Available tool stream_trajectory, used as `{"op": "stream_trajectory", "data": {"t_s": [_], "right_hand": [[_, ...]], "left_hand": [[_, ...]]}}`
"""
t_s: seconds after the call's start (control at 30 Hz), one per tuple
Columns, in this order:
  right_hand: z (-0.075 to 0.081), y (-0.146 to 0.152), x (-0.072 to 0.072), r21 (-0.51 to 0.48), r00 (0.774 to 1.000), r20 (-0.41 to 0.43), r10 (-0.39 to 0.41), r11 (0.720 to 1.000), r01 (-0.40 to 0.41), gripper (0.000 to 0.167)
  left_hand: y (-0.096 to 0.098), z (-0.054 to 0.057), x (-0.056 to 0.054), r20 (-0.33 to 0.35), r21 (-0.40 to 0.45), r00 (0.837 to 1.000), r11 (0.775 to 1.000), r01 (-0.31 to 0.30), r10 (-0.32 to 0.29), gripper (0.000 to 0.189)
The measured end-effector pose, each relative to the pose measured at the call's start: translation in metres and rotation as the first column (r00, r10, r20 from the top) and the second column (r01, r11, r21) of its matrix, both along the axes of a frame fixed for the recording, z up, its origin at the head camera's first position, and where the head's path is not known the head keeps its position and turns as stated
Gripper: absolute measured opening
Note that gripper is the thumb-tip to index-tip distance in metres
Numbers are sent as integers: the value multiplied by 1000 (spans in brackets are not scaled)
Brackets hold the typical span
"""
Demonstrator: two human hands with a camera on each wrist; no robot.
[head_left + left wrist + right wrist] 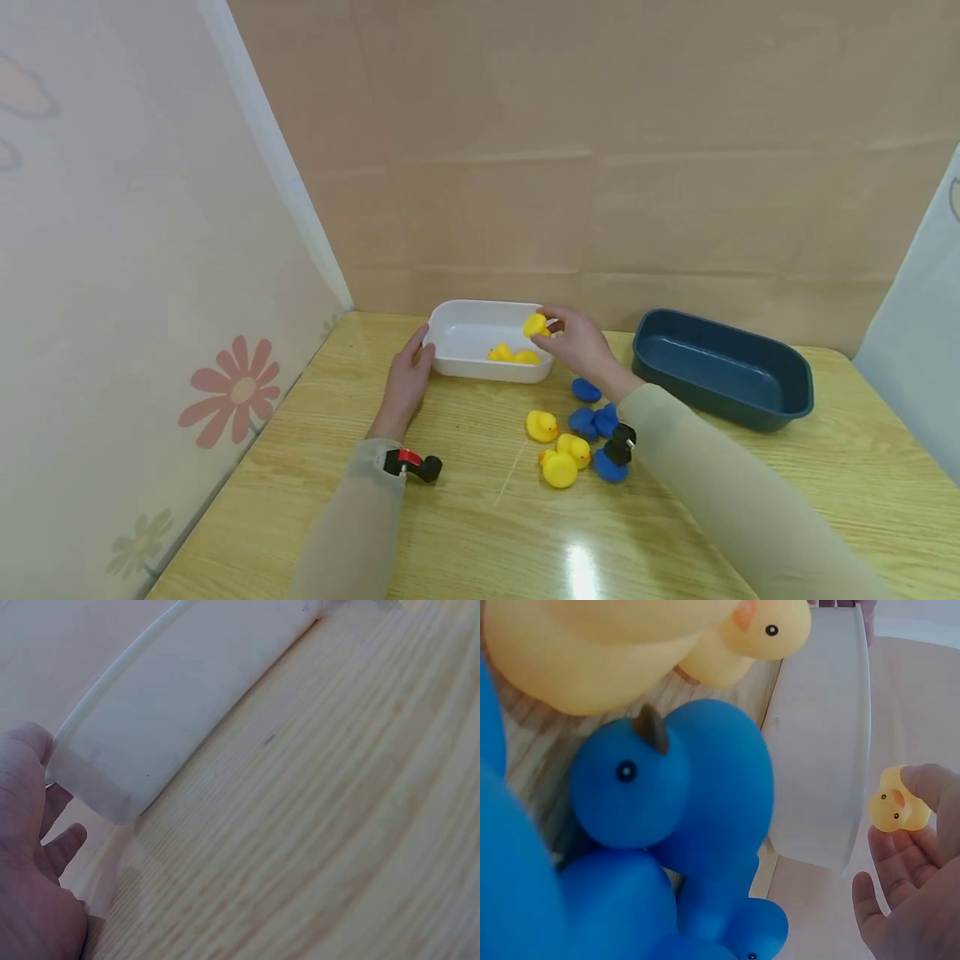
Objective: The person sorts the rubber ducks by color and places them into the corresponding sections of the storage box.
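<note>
My right hand (pixel 581 342) pinches a yellow rubber duck (pixel 535 325) between thumb and fingers, above the right end of a white tub (pixel 491 369). In the right wrist view the held duck (pixel 889 810) faces the camera, just beyond the tub's rim. My left hand (pixel 407 379) grips the left end of the tub, thumb and fingers around its corner; the left wrist view shows the fingers (pixel 64 844) beside the white wall (pixel 172 697). Several yellow ducks (pixel 513 355) lie inside the tub at its front right.
In front of the tub, several yellow ducks (pixel 542 426) and several blue ducks (pixel 583 423) lie on the wooden table (pixel 465 517), some partly hidden by the right forearm. At the right stands a dark blue tub (pixel 712 358). A brown-covered wall (pixel 585 167) rises behind.
</note>
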State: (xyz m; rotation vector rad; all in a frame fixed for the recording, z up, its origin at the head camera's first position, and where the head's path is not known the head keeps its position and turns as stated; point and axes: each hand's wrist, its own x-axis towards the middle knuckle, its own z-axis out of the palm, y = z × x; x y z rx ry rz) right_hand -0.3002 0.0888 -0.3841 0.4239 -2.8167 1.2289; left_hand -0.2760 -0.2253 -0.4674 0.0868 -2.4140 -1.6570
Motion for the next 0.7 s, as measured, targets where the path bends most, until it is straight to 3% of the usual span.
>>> {"op": "stream_trajectory", "data": {"t_s": [0.33,0.7], "right_hand": [[0,-1,-1,-9,1000,-1,-7,1000,7,68],[3,7,13,-20,1000,-5,-7,1000,7,67]], "left_hand": [[-2,1,1,22,-16,1000,1000,1,0,58],[-3,1,2,7,-29,1000,1000,8,-8,60]]}}
